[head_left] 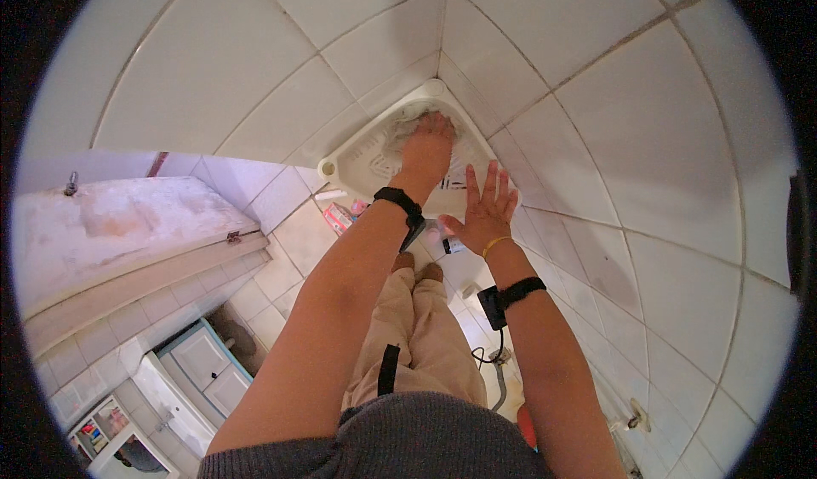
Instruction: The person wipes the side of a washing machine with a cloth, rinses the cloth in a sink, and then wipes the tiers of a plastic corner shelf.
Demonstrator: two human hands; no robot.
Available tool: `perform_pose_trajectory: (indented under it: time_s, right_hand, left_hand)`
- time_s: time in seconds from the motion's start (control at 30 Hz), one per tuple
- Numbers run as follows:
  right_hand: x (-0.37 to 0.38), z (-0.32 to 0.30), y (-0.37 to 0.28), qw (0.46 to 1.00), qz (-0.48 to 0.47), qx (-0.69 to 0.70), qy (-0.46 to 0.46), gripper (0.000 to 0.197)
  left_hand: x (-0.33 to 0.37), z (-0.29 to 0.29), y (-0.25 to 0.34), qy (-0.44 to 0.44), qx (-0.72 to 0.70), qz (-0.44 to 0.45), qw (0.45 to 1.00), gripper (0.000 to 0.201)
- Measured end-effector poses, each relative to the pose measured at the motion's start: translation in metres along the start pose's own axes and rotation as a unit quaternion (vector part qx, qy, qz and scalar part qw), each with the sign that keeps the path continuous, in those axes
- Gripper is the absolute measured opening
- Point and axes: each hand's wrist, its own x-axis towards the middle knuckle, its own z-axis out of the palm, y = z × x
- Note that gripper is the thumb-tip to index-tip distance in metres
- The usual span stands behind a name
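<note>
1. Rests left hand (pixel 430 147) on a pale crumpled cloth (pixel 394 134) inside the white corner shelf (pixel 353 149), toward the back corner.
2. Bends left fingers over the cloth; cannot tell whether gripping or only pressing.
3. Holds right hand (pixel 485 219) at the shelf's front right side, fingers spread; cannot confirm contact.
4. Shows a pink-and-white packet (pixel 339 217) below the shelf, left of the black wrist strap (pixel 396 195).

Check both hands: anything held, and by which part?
Left hand lies on top of a crumpled pale cloth; whether gripped, or where, can't tell. Right hand holds nothing.
</note>
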Motion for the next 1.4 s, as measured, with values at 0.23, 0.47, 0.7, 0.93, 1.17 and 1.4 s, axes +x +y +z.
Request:
perform_pose_trajectory:
  time_s: [0.23, 0.47, 0.7, 0.93, 1.17, 1.4]
  right_hand:
    - [0.001, -0.003, 0.001, 0.999, 0.023, -0.025, -0.04, 0.111]
    - [0.003, -0.002, 0.001, 0.999, 0.018, -0.023, -0.037, 0.112]
    - [0.002, -0.004, 0.005, 0.999, 0.026, -0.006, -0.038, 0.111]
    - [0.001, 0.001, -0.001, 1.0, 0.016, -0.015, -0.012, 0.111]
    - [0.0, 0.0, 0.004, 1.0, 0.016, 0.007, -0.002, 0.111]
    - [-0.001, -0.001, 0.003, 1.0, 0.019, 0.015, -0.001, 0.112]
  left_hand:
    - [-0.029, -0.025, 0.015, 0.022, -0.104, 0.163, 0.981, 0.04]
    - [-0.043, -0.027, -0.01, -0.063, -0.082, 0.168, 0.98, 0.03]
    - [-0.035, -0.069, -0.014, 0.167, -0.146, -0.002, 0.975, 0.031]
    - [0.028, -0.045, -0.021, 0.285, 0.057, 0.04, 0.956, 0.035]
    - [0.027, -0.037, -0.042, 0.229, 0.007, 0.072, 0.971, 0.031]
    - [-0.019, -0.032, -0.062, 0.151, 0.026, 0.003, 0.988, 0.04]
